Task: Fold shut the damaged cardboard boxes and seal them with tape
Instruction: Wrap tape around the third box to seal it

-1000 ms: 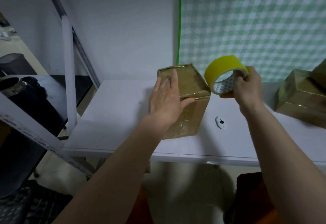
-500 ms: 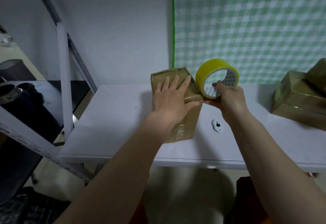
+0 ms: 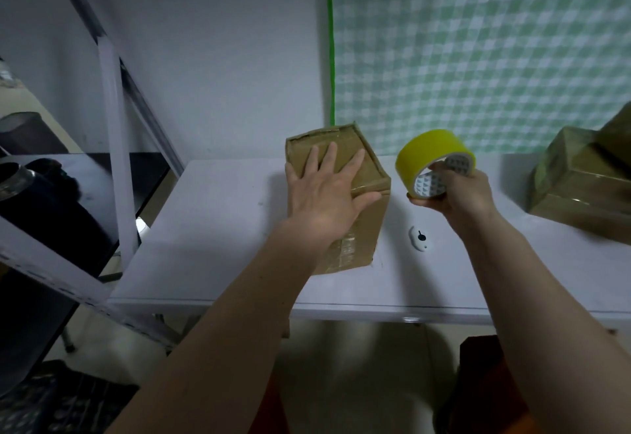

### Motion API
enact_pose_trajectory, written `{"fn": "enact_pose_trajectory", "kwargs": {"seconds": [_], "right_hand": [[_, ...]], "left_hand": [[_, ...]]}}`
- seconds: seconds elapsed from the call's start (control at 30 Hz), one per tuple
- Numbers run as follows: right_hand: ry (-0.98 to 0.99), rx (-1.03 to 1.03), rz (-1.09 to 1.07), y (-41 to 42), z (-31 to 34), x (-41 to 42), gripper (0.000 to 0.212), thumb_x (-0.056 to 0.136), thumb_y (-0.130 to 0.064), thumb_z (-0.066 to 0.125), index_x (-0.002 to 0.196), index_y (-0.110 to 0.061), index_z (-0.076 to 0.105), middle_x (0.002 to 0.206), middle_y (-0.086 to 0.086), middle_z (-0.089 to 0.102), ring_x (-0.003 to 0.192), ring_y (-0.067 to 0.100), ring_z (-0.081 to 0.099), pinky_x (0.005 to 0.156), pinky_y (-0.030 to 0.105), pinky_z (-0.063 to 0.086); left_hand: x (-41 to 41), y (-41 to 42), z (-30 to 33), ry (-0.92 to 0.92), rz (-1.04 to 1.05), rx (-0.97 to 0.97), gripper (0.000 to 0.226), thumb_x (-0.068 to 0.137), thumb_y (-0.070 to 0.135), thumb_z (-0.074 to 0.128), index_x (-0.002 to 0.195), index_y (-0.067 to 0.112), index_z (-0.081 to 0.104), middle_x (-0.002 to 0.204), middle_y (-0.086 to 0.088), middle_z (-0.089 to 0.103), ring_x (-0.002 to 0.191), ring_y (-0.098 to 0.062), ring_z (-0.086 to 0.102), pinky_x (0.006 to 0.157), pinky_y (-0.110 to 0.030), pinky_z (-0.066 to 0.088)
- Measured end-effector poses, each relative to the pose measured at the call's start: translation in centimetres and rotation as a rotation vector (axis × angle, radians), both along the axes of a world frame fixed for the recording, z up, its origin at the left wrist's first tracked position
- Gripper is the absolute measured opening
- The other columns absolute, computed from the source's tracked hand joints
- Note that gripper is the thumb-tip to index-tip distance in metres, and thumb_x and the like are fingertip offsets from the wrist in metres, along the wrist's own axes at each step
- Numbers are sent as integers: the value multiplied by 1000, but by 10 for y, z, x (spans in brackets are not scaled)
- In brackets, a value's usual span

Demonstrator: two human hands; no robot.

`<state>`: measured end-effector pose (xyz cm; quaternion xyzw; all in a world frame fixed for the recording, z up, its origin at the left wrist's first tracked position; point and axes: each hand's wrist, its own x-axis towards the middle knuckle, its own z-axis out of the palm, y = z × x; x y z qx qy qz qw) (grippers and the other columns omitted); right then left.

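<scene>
A tall brown cardboard box [image 3: 363,228] stands upright on the white table [image 3: 218,228], its top flaps folded down and its front seam taped. My left hand [image 3: 327,198] lies flat on the box top with straight, spread fingers, thumb over the front edge. My right hand [image 3: 454,191] grips a yellow roll of tape [image 3: 432,153] just right of the box, fingers hooked through its core. The roll is off the table and apart from the box.
A small white cutter [image 3: 419,238] lies on the table right of the box. More brown boxes [image 3: 580,177] are stacked at the far right. A metal shelf frame [image 3: 114,146] stands at the left. A green checked cloth [image 3: 478,51] hangs behind.
My right hand has carried the tape roll away from the box's right edge, a little to the right. My left hand has stayed flat on the box top.
</scene>
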<state>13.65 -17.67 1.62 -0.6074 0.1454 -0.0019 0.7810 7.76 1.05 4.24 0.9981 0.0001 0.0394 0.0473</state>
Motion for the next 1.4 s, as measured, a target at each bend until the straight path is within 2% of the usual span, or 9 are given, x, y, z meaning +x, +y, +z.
{"fn": "enact_pose_trajectory", "kwargs": {"seconds": [0.27, 0.4, 0.53, 0.63, 0.77, 0.87, 1.0, 1.23, 1.4], "right_hand": [[75, 112, 115, 20, -28, -10, 3, 90, 0, 56, 89, 3, 58, 92, 25, 61, 79, 34, 64, 63, 46, 59], [83, 130, 246, 46, -39, -22, 19, 91, -12, 56, 107, -4, 61, 95, 16, 68, 86, 32, 67, 78, 40, 55], [14, 154, 319, 71, -31, -35, 13, 93, -19, 52, 99, -14, 63, 85, 4, 70, 81, 20, 66, 78, 32, 50], [-102, 44, 192, 76, -9, -35, 9, 91, -14, 54, 93, -15, 63, 72, 0, 66, 66, 15, 61, 67, 29, 48], [-279, -244, 142, 70, 27, -38, 15, 90, -11, 52, 102, -13, 61, 86, 3, 68, 68, 12, 62, 64, 25, 52], [-324, -392, 131, 70, 29, -46, 16, 88, -7, 50, 97, -15, 60, 82, 3, 67, 67, 15, 62, 71, 37, 55], [-324, -465, 169, 83, 10, -63, 13, 85, -10, 53, 93, -15, 62, 80, 7, 67, 70, 19, 61, 76, 50, 54], [-399, -717, 412, 133, -15, -89, 32, 86, -10, 53, 117, -16, 55, 96, 2, 59, 91, 22, 57, 76, 30, 43], [-400, -832, 400, 144, -18, -82, 13, 93, -19, 53, 101, -9, 54, 100, 11, 56, 93, 25, 52, 72, 29, 35]], "left_hand": [[-7, 12, -3, -94, 26, -88, 70, 87, 71, 33, 149, 45, 13, 161, 1, 6, 148, -22, 1, 115, -56, 11], [-17, 26, -4, -160, 85, -180, 67, 88, 69, 33, 148, 44, 17, 161, 3, 9, 148, -22, 4, 114, -54, 16], [-24, 36, -4, -237, 157, -215, 60, 92, 64, 31, 147, 45, 20, 160, 5, 15, 146, -27, 11, 109, -55, 26], [-27, 39, -12, -321, 167, -356, 58, 93, 60, 35, 147, 45, 21, 158, 4, 22, 142, -26, 18, 108, -54, 30], [-32, 31, -37, -536, 60, -668, 60, 94, 53, 37, 150, 33, 24, 149, -3, 38, 138, -24, 31, 113, -45, 26], [-43, 28, -64, -538, -7, -789, 56, 96, 47, 34, 148, 33, 22, 148, -8, 36, 138, -22, 30, 116, -32, 19], [-64, 46, -89, -589, -2, -973, 61, 87, 47, 55, 142, 40, 31, 143, -6, 36, 135, -18, 36, 114, -41, 30], [-73, 78, -95, -368, 233, -979, 99, 50, 60, 80, 132, 21, 40, 126, 2, 56, 116, -17, 56, 95, -40, 48], [-73, 87, -98, -323, 197, -939, 102, 52, 61, 78, 138, 23, 40, 130, 3, 54, 120, -15, 53, 98, -42, 47]]}}
